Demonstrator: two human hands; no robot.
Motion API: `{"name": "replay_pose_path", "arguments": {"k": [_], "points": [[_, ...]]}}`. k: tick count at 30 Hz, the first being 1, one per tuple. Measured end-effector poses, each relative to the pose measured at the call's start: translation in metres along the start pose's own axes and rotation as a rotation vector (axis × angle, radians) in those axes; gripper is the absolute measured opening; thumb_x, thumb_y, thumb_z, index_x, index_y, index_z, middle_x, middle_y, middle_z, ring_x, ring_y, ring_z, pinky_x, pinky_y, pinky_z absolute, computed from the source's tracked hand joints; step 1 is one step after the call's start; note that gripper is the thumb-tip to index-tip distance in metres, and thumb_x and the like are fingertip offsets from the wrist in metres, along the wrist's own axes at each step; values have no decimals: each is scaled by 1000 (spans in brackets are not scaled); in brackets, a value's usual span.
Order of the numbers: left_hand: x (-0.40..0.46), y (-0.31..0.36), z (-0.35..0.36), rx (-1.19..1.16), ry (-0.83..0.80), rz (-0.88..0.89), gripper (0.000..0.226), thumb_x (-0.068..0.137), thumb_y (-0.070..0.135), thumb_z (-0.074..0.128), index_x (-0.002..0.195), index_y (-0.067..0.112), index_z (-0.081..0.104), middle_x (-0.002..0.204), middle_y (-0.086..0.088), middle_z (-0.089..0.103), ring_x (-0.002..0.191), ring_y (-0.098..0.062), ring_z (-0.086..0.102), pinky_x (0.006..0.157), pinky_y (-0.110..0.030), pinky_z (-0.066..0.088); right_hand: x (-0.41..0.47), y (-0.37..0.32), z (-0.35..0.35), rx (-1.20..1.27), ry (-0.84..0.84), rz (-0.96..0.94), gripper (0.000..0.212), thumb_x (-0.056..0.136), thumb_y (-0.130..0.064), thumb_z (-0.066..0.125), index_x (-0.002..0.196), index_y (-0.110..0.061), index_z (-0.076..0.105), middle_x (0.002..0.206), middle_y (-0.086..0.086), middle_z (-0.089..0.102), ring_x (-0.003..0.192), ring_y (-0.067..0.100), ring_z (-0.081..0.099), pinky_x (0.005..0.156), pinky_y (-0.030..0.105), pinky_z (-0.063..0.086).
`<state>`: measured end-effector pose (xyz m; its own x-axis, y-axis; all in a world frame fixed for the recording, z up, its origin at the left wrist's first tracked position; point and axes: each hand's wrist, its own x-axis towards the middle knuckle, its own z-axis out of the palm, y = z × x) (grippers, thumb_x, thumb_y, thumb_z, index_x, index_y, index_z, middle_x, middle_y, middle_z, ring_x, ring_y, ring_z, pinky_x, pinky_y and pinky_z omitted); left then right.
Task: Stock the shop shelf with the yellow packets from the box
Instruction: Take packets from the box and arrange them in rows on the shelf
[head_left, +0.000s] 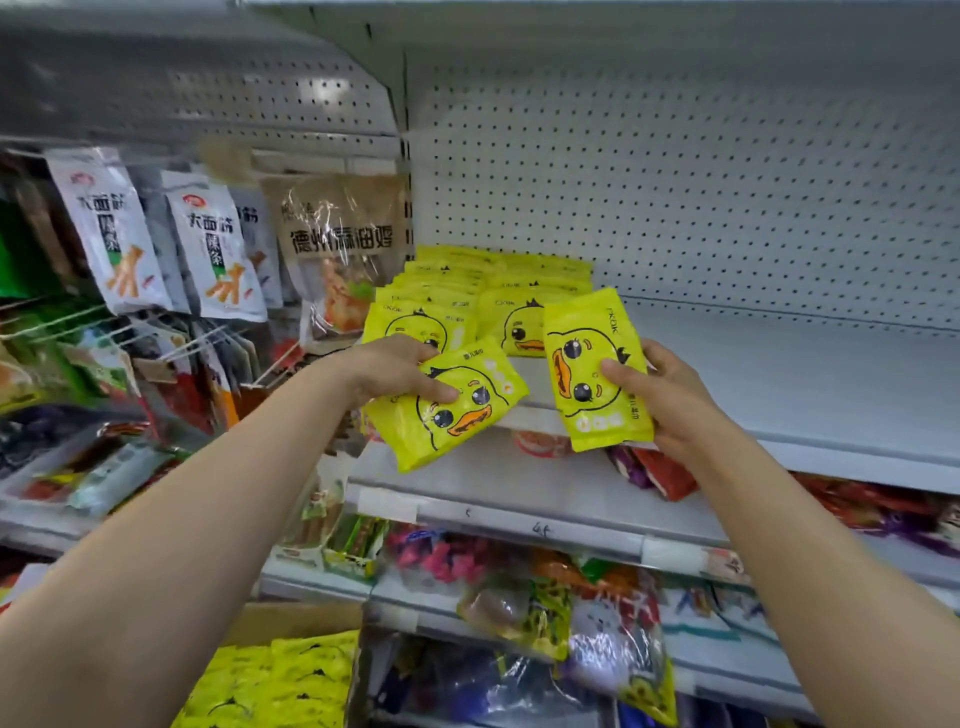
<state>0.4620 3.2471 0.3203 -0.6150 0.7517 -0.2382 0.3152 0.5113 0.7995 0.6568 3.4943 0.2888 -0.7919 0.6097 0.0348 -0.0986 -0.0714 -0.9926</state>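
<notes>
Both hands, left hand (387, 371) and right hand (670, 397), each grip a yellow duck packet (452, 410), best laid flat beside the stocked rows (467, 291) on the shelf (779, 374).

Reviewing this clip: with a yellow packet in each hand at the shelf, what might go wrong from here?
1. The left hand holds its tilted packet only at one end, out past the shelf edge; it might slip and fall to the stocked shelves below.
2. The rows of yellow packets already on the shelf overlap and reach near its front; pushing another in could nudge the front ones off.
3. The right hand holds its packet turned on end, so it may go in unaligned.
</notes>
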Motion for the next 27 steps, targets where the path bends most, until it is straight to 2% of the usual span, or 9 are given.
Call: {"name": "replay_pose_path", "arguments": {"k": [4,6,8,13,18,27], "points": [[41,42,2,108,-45,77,41,75,22,83,112,12,68,107,-4,74,97,-22,71,90,-43,56,20,-18,-33,-39,74,-23,39,83,-10,76,119,-13,62,107,11,74,79,25,73,71,44,60],[64,63,7,220,-60,97,52,74,26,83,121,16,63,125,-1,66,112,-21,63,95,-38,51,29,-27,-44,-46,107,-48,36,82,-9,76,116,-14,63,105,10,74,78,23,74,69,41,61],[90,79,12,400,-51,97,76,74,35,83,140,20,48,144,5,48,130,-21,47,100,-36,41,36,-37,-53,-55,129,-74,35,82,-9,76,114,-16,64,104,7,75,79,21,74,68,38,61],[140,95,14,626,-82,160,85,78,37,79,148,18,37,154,1,35,140,-23,35,112,-36,33,54,-52,-65,-126,139,-127,38,81,-12,77,117,-13,64,106,7,75,86,25,73,74,42,61],[163,93,9,788,-24,294,77,82,40,75,147,23,39,151,1,40,136,-24,40,104,-32,35,68,-53,-65,-149,136,-150,34,81,-12,77,113,-18,66,105,5,75,87,24,73,77,43,60],[184,87,2,836,-31,520,66,79,40,77,138,24,50,132,-1,55,121,-23,48,88,-28,39,86,-54,-38,-195,92,-159,33,80,-9,78,110,-18,69,104,5,76,88,26,74,76,40,60]]}}
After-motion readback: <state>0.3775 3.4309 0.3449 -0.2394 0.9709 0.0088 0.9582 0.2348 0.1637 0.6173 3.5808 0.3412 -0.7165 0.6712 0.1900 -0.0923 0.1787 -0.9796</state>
